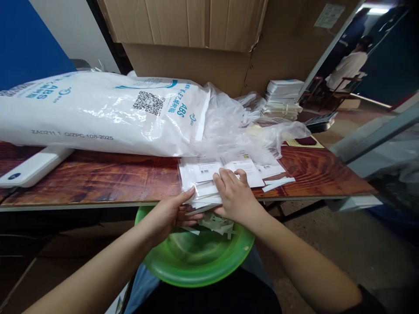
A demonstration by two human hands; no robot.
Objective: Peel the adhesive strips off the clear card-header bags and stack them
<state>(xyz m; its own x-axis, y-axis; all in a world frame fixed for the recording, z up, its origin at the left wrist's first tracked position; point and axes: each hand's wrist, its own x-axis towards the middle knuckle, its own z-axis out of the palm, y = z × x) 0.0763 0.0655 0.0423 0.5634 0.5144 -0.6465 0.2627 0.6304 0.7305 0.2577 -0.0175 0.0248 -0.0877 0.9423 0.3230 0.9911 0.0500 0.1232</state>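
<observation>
A pile of flat clear packets with white printed cards [203, 172] lies at the table's front edge, some of it jutting over. My left hand [170, 214] grips the pile's left front corner, thumb on top and fingers underneath. On the right side, my right hand [238, 198] has its fingers curled over the top and its thumb at the front edge, closed on the same pile. Directly below both hands, a green plastic basin [193, 279] rests on my lap. White strips [218, 224] lie in it.
A large white printed sack [108, 117] lies across the table [131, 183], its crumpled clear plastic [229, 117] reaching behind the packets. A white device [39, 163] sits at left. Loose strips [278, 184] and a paper stack [284, 93] are at right. A person [348, 67] sits far off.
</observation>
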